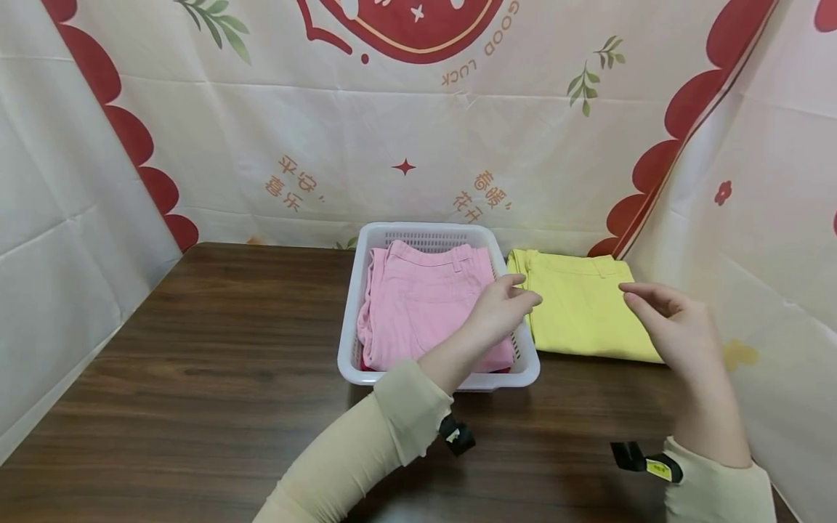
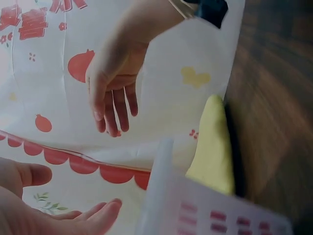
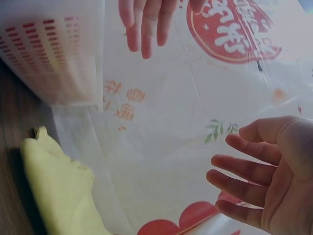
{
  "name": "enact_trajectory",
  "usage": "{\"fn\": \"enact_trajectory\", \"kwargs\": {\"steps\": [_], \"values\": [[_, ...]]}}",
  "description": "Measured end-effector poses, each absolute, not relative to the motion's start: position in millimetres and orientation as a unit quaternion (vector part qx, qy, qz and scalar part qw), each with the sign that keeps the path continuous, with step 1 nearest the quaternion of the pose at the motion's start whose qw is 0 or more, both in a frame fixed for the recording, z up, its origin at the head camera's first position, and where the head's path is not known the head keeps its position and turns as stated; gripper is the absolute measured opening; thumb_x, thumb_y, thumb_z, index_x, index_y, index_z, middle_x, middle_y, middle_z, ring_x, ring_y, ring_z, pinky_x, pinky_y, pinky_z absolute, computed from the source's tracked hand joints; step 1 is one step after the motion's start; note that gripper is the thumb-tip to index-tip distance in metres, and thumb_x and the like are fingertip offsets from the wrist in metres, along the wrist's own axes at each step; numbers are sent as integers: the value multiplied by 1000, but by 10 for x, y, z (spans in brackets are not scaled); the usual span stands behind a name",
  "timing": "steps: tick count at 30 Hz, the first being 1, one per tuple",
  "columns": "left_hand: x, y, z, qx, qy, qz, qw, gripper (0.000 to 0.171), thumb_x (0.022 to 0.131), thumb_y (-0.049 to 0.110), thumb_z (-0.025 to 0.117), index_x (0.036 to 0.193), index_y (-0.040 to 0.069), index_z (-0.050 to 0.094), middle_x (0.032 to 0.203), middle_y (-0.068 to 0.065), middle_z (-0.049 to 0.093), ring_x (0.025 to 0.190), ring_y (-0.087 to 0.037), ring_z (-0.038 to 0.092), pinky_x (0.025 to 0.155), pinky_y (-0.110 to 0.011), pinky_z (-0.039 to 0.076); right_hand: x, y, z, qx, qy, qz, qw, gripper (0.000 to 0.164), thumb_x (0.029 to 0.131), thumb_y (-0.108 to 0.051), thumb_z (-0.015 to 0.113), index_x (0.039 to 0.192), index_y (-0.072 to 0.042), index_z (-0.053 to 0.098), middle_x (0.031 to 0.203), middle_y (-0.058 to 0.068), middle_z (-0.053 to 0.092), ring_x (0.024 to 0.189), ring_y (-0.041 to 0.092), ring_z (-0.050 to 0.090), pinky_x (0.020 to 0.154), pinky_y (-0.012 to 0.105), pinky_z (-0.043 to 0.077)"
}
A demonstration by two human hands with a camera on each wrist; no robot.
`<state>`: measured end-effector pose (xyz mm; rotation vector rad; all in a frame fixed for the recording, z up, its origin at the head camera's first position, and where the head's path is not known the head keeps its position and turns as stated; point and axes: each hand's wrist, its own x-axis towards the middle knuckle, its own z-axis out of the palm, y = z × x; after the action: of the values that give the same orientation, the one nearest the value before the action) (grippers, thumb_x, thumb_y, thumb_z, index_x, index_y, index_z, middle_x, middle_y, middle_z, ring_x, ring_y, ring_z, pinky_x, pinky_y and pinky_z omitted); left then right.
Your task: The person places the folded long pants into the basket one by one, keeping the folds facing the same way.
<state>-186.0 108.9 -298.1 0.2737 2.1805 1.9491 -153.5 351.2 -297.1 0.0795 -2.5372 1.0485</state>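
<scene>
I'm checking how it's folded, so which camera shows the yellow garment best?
The head view: it shows the yellow garment from above, nearly whole, with its broad top face visible. The left wrist view shows only a narrow strip, partly behind the white basket; the right wrist view shows it side-on, cut off at the bottom.

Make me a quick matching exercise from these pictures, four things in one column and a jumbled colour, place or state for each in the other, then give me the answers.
Column one
1. Pink garment
2. Yellow garment
3. Basket
4. Right hand

Column two
A. White, with slots in its sides
B. Folded, lying inside the basket
C. Bare, holding nothing
D. Folded, on the table to the right of the basket in the head view

Right pairs: 1-B, 2-D, 3-A, 4-C
</scene>
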Motion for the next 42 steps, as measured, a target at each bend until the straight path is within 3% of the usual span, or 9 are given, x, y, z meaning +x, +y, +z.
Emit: {"fn": "enact_trajectory", "kwargs": {"steps": [8, 15, 21, 28, 33, 38, 42], "values": [[-1806, 1320, -3012, 35, 702, 695, 149, 51, 88, 27, 65, 136, 12, 53, 121, -1, 61, 106, -20, 59, 94, -36, 43, -1591, 3691, -3035, 2, -899, 391, 195, 31, 97, -29, 56, 121, -12, 66, 95, -31, 58, 91, -13, 48, 72, 8, 36], [-1752, 1581, -3067, 4, 669, 728, 149, 55, 84, 28, 67, 136, 17, 52, 128, 7, 55, 121, -14, 47, 100, -36, 36, -1630, 3888, -3142, -25, -883, 432, 184, 33, 96, -31, 58, 124, -14, 64, 103, -28, 56, 97, -12, 47, 72, 4, 35], [-1667, 1831, -3113, -15, 640, 753, 153, 60, 81, 23, 69, 138, 15, 49, 129, 1, 55, 120, -13, 48, 99, -33, 37, -1639, 4032, -3223, -49, -872, 455, 174, 33, 96, -33, 57, 124, -19, 63, 105, -27, 56, 102, -8, 46, 73, 4, 34], [-1662, 1977, -3181, -44, 624, 768, 141, 67, 80, 23, 69, 141, 15, 43, 135, -3, 50, 124, -15, 45, 100, -35, 37, -1689, 4132, -3286, -47, -862, 474, 176, 25, 96, -29, 58, 119, -20, 63, 100, -27, 59, 98, -10, 47, 73, 4, 36], [-1681, 2052, -3291, -72, 613, 775, 139, 73, 79, 22, 69, 145, 15, 38, 140, -4, 45, 130, -19, 39, 104, -39, 33, -1718, 4184, -3336, -46, -854, 488, 173, 31, 96, -27, 57, 122, -11, 61, 98, -29, 59, 97, -11, 48, 73, 4, 37], [-1651, 2134, -3408, -96, 618, 767, 146, 86, 78, 22, 70, 151, 16, 24, 150, -3, 33, 135, -18, 30, 107, -40, 28, -1759, 4266, -3450, -79, -875, 456, 144, 45, 96, -39, 54, 135, -15, 55, 120, -23, 57, 113, -4, 44, 78, 7, 35], [-1635, 2190, -3490, -99, 613, 772, 139, 90, 78, 21, 70, 152, 16, 19, 152, -4, 30, 136, -19, 28, 107, -41, 29, -1796, 4333, -3533, -95, -882, 445, 124, 54, 97, -42, 51, 144, -17, 45, 140, -13, 47, 120, 0, 42, 82, 11, 35]]}}
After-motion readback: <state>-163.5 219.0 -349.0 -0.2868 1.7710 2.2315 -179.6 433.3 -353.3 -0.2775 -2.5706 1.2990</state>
